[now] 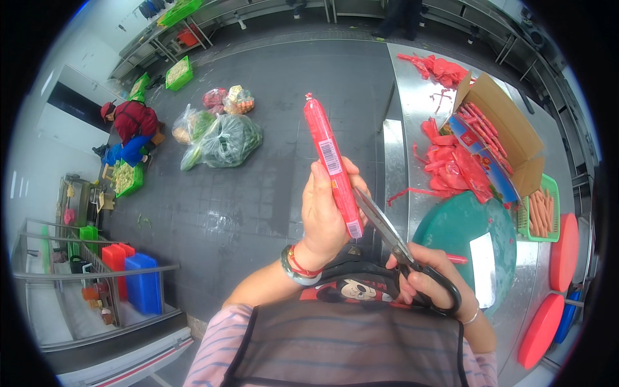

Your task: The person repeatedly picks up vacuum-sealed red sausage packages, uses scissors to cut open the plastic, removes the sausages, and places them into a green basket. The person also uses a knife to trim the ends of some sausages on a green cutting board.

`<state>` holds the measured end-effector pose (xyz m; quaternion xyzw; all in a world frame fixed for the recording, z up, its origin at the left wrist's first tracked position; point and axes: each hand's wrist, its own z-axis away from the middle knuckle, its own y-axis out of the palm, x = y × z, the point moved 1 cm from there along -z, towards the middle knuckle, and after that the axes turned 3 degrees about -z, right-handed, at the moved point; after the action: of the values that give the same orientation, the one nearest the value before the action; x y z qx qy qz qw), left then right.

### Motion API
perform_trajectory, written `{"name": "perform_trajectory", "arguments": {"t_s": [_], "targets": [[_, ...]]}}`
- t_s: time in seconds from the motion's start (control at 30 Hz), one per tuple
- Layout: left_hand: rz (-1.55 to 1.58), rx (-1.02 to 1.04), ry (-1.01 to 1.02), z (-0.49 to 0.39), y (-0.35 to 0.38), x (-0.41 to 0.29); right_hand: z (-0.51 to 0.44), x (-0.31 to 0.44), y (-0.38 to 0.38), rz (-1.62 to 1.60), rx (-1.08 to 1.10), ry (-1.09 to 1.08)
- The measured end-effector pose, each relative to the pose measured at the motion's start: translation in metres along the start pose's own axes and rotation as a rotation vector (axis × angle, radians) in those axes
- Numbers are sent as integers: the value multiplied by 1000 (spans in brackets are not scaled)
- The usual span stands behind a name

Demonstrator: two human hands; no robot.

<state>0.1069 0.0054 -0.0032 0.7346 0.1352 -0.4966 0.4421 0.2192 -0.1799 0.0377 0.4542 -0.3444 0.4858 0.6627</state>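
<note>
My left hand (321, 208) grips a long sausage in red plastic casing (319, 126), held slanting up in front of my apron. The casing bears a barcode, and its top end is tied off. My right hand (435, 278) has its fingers in the black handles of a pair of scissors (391, 237). Their blades point up to the left and reach the casing's right side, by my left fingers; whether they cut into it is hard to tell. Beside my right hand lies a round green cutting board (440, 222), with another red-cased sausage (456, 259) and a cleaver-like blade (483, 271) on it.
On the steel table (411, 101), an open cardboard box (508, 130) holds red-cased sausages near heaped red casings (447, 164). Peeled sausages fill a green basket (551, 232). Bagged vegetables (232, 140) lie on the floor. A person in red (138, 121) bends at left, near crates.
</note>
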Motion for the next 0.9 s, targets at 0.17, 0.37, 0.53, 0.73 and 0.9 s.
{"name": "perform_trajectory", "arguments": {"t_s": [0.17, 0.37, 0.53, 0.73, 0.9], "targets": [[115, 52, -9, -7, -3, 3, 1, 3, -1, 83, 26, -12], [4, 24, -8, -1, 4, 11, -6, 2, -2, 37, -2, -14], [69, -22, -29, -2, 10, 17, -17, -12, 3, -10, -26, -77], [-77, 59, 25, 1, 7, 23, -24, -18, 2, 15, -40, -126], [-285, 131, 123, 11, 5, 26, -27, -14, 4, -4, -58, -201]]}}
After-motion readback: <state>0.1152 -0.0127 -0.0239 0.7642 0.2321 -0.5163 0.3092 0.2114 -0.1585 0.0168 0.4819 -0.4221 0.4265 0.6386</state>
